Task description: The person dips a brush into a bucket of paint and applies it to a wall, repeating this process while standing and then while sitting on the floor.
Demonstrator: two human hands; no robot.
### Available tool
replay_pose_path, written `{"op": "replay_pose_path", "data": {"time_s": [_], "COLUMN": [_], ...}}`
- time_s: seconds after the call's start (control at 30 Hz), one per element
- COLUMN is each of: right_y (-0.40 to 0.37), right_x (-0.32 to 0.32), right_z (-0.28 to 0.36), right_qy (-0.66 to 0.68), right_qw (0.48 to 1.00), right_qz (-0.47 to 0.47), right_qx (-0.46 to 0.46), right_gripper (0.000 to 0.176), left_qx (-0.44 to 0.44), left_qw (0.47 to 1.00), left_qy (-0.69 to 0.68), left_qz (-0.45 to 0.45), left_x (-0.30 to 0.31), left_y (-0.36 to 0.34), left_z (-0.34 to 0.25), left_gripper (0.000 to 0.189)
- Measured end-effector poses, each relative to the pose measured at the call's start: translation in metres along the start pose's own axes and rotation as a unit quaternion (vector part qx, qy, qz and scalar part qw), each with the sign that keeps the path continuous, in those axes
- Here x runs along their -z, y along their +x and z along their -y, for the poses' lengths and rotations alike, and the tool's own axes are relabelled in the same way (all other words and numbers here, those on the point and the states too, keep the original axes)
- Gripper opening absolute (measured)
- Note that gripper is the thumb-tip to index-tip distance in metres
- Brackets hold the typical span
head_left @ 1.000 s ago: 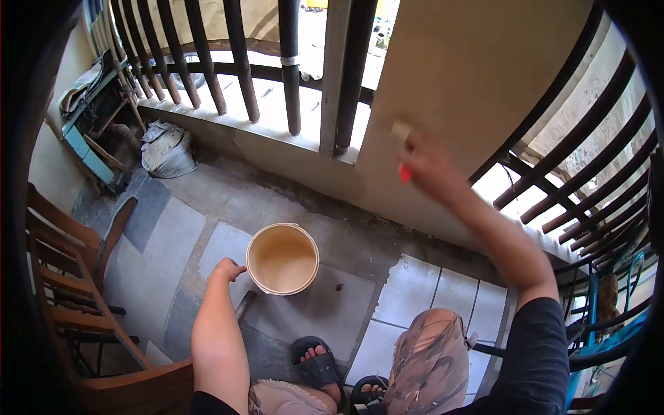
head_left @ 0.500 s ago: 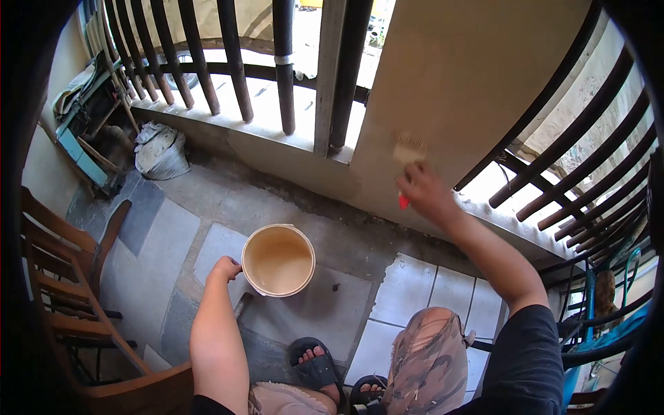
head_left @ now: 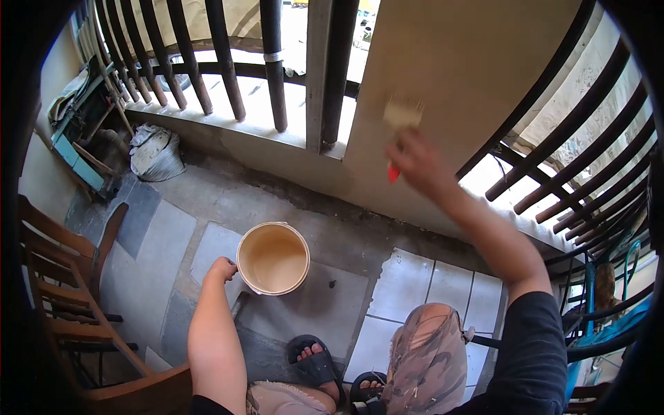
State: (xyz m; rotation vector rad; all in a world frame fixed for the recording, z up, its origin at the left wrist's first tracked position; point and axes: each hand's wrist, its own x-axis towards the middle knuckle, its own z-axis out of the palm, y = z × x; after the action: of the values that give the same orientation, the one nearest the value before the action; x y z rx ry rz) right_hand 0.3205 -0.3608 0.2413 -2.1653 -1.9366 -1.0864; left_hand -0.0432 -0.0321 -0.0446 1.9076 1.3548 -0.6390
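My right hand [head_left: 415, 160] is closed around the red handle of a paintbrush [head_left: 403, 114]. Its pale, wide bristles lie against or very close to the beige wall panel [head_left: 470, 76]; exact contact is hard to make out. Low on the left, my left hand [head_left: 221, 270] grips the side of a cream plastic bucket [head_left: 273, 235], its fingers partly hidden at the rim. The bucket is held above the floor, its mouth facing up, and its inside is coated in a beige colour.
Dark window bars [head_left: 277, 97] flank the panel above a low ledge. A tied white sack [head_left: 153, 153] sits by the far wall. A wooden chair [head_left: 66, 290] stands at left. Blue items and cables [head_left: 589, 297] are at right. White tiles [head_left: 401, 283] cover part of the floor.
My right hand has moved up the panel with the paintbrush. The bucket stays in my left hand, nearly in place. The view has shifted slightly.
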Motion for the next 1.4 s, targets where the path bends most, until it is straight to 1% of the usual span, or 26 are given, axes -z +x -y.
{"op": "replay_pose_path", "data": {"time_s": [0.03, 0.1, 0.13, 0.2, 0.27, 0.3, 0.37, 0.4, 0.47, 0.53, 0.6, 0.73, 0.8, 0.87, 0.93, 0.97, 1.0, 1.03, 1.07, 1.13, 1.2, 1.23, 1.27, 1.3, 1.37, 1.4], "right_y": [-0.017, -0.034, -0.028, -0.021, 0.011, 0.022, 0.04, 0.039, 0.023, -0.007, -0.023, -0.008, 0.018, 0.049, 0.074, 0.08, 0.087, 0.09, 0.087, 0.071, 0.039, 0.022, 0.009, 0.003, -0.003, 0.004], "right_x": [-0.018, -0.026, -0.027, -0.018, 0.017, 0.024, 0.032, 0.023, -0.021, -0.066, -0.08, -0.069, -0.059, -0.033, 0.005, 0.021, 0.035, 0.042, 0.035, -0.003, -0.051, -0.068, -0.075, -0.07, -0.063, -0.052], "right_z": [0.015, 0.041, 0.04, 0.039, 0.024, 0.017, 0.007, 0.01, 0.02, 0.042, 0.067, 0.076, 0.041, 0.014, 0.008, 0.013, 0.018, 0.022, 0.024, 0.031, 0.041, 0.052, 0.063, 0.071, 0.078, 0.071], "right_qy": [0.032, 0.077, 0.078, 0.067, 0.04, 0.042, -0.03, -0.033, -0.012, 0.04, 0.142, 0.196, 0.13, 0.128, 0.104, 0.108, 0.061, 0.011, 0.009, -0.015, 0.019, 0.035, 0.053, 0.048, 0.146, 0.142], "right_qw": [0.999, 0.992, 0.992, 0.997, 0.997, 0.997, 0.994, 0.994, 1.0, 0.999, 0.979, 0.963, 0.982, 0.99, 0.992, 0.992, 0.995, 0.995, 0.995, 0.999, 1.0, 0.999, 0.997, 0.998, 0.984, 0.985], "right_qz": [0.014, 0.098, 0.093, 0.044, -0.066, -0.061, -0.094, -0.096, -0.005, 0.034, 0.15, 0.184, 0.134, 0.036, -0.038, -0.032, -0.054, -0.077, -0.077, -0.037, -0.008, 0.024, 0.055, 0.051, 0.099, 0.095], "right_qx": [0.008, 0.011, 0.015, -0.02, -0.017, -0.02, -0.04, -0.04, -0.014, 0.013, -0.004, -0.022, -0.009, -0.048, -0.054, -0.052, -0.057, -0.064, -0.062, -0.023, 0.016, 0.007, 0.0, -0.001, -0.017, -0.016], "right_gripper": [0.017, 0.02, 0.02, 0.022, 0.023, 0.023, 0.023, 0.023, 0.021, 0.019, 0.018, 0.019, 0.022, 0.024, 0.026, 0.026, 0.026, 0.026, 0.026, 0.022, 0.018, 0.017, 0.016, 0.016, 0.019, 0.019], "left_qx": [-0.01, -0.017, -0.021, -0.016, -0.003, -0.003, -0.002, -0.001, -0.004, -0.006, -0.035, -0.041, -0.019, -0.024, -0.02, -0.021, -0.024, -0.024, -0.026, -0.012, -0.011, -0.008, -0.013, -0.013, -0.016, -0.013], "left_qw": [1.0, 1.0, 0.999, 0.999, 1.0, 1.0, 1.0, 1.0, 1.0, 1.0, 0.999, 0.999, 0.999, 0.999, 1.0, 1.0, 1.0, 1.0, 1.0, 1.0, 1.0, 1.0, 1.0, 1.0, 1.0, 1.0], "left_qy": [-0.003, -0.01, -0.006, -0.003, 0.01, 0.02, 0.025, 0.026, 0.023, 0.018, 0.007, 0.004, 0.014, 0.018, 0.018, 0.016, 0.013, 0.001, 0.0, 0.004, -0.001, -0.008, -0.008, -0.009, -0.008, -0.004], "left_qz": [-0.007, -0.018, -0.028, -0.031, -0.02, -0.011, -0.007, -0.007, -0.012, -0.015, -0.01, -0.028, -0.025, -0.024, -0.014, -0.011, -0.01, -0.017, -0.017, -0.014, -0.013, -0.01, -0.015, -0.013, -0.018, -0.018], "left_x": [0.0, 0.0, 0.001, -0.002, 0.001, 0.001, 0.001, 0.002, 0.003, -0.001, -0.003, -0.002, 0.0, 0.0, -0.006, -0.003, -0.001, -0.002, -0.002, -0.002, -0.003, -0.004, -0.004, -0.005, 0.001, 0.003], "left_y": [-0.002, -0.005, -0.005, -0.008, -0.015, -0.016, -0.021, -0.022, -0.02, -0.015, -0.006, -0.006, -0.008, -0.001, -0.003, -0.006, -0.007, -0.005, -0.003, 0.002, 0.005, 0.006, 0.006, 0.005, 0.0, -0.003], "left_z": [-0.004, -0.008, -0.008, -0.001, -0.003, 0.0, -0.004, -0.006, -0.014, -0.017, -0.018, -0.012, -0.011, -0.006, 0.002, 0.0, -0.003, -0.003, -0.003, -0.001, 0.001, 0.001, 0.001, 0.003, 0.005, 0.005], "left_gripper": [0.038, 0.037, 0.037, 0.037, 0.038, 0.042, 0.042, 0.042, 0.04, 0.039, 0.036, 0.036, 0.039, 0.041, 0.043, 0.044, 0.045, 0.046, 0.046, 0.046, 0.047, 0.049, 0.049, 0.049, 0.05, 0.051]}}
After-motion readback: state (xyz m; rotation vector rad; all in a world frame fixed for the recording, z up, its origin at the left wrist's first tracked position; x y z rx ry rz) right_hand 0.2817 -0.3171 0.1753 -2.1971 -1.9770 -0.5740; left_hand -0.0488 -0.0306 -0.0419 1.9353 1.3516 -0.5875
